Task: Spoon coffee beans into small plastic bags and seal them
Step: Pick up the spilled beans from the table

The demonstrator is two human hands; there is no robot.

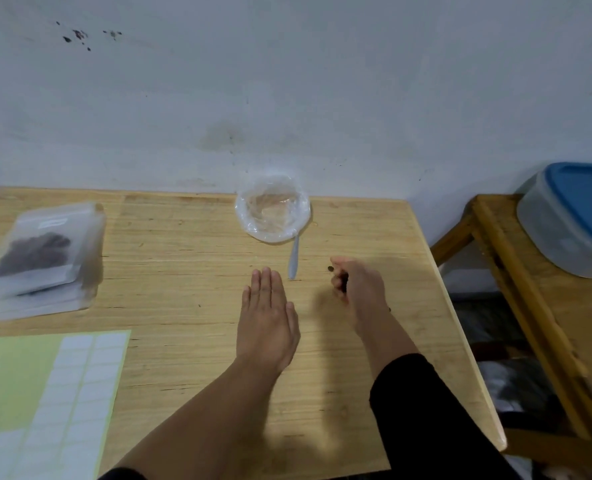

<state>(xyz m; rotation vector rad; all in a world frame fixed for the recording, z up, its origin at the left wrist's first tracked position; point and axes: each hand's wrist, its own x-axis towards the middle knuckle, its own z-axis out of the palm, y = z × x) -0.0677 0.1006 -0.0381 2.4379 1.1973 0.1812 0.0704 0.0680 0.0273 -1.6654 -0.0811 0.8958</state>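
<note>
Head view, starting closest to the camera: two forearms reach in over the table (190, 237), the right one in a black sleeve (422, 410). Near the table's front left corner there's a green sheet (13, 372) with a grid of white labels (72, 386) on it.

Around the middle of the table, the left hand (266, 320) is flat, palm down, fingers straight and pressed together, holding nothing. Can't tell if it's actually resting on the wood or just above it. Just to its right, the right hand (356, 292) has its fingers curled in with some dark stuff tucked inside, looks like coffee beans (343, 284), and one bean (330, 269) sits right at the fingertips. It's motion-blurred, so I can't say exactly how tight that hold is.

Between the two hands and a little further back lies a spoon (293, 259), handle end toward the person, the other end running under the bowl's rim. The bowl (273, 211) sits at the table's back edge, near the middle, lined with clear plastic; it looks mostly see-through inside.

Over on the left side of the table is a stack of small bags (41, 265); the top one has dark beans in it.

Off the table's right edge, a wooden shelf (516, 271) holds a tub (571, 230) with a blue lid (589, 199).
</note>
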